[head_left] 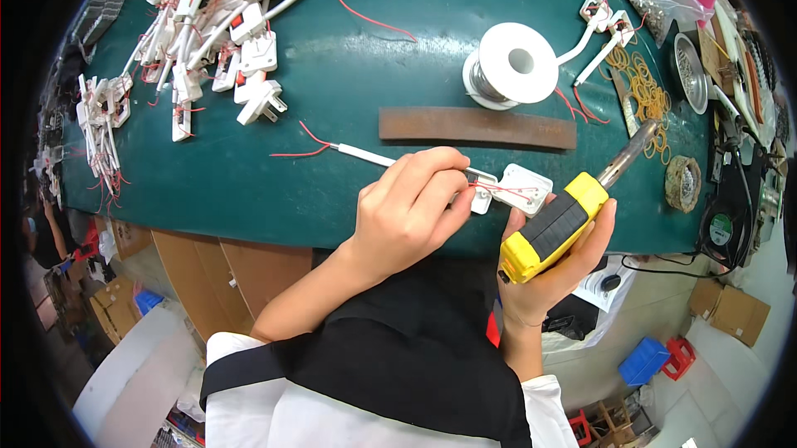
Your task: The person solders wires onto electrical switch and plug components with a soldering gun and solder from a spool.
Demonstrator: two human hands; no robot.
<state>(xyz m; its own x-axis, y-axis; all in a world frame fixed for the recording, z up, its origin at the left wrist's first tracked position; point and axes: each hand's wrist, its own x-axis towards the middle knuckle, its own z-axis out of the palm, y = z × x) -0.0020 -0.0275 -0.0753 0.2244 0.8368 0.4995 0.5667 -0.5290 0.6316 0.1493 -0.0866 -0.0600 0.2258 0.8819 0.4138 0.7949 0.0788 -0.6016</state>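
Note:
Near the table's front edge, my left hand has its fingers closed in a pinch around thin red wires. These wires run to a small open white plastic housing, whose two halves lie side by side. From under the same hand a white tube extends left and ends in two bare red leads. My right hand is wrapped around a yellow and black soldering gun. The metal barrel points up and right, away from the housing. Right fingertips sit close to the housing's lower edge; contact is unclear.
A rusty metal bar lies just beyond the hands, with a white solder spool behind it. White plug assemblies are heaped at far left. Rubber bands, a metal bowl and a black fan line the right.

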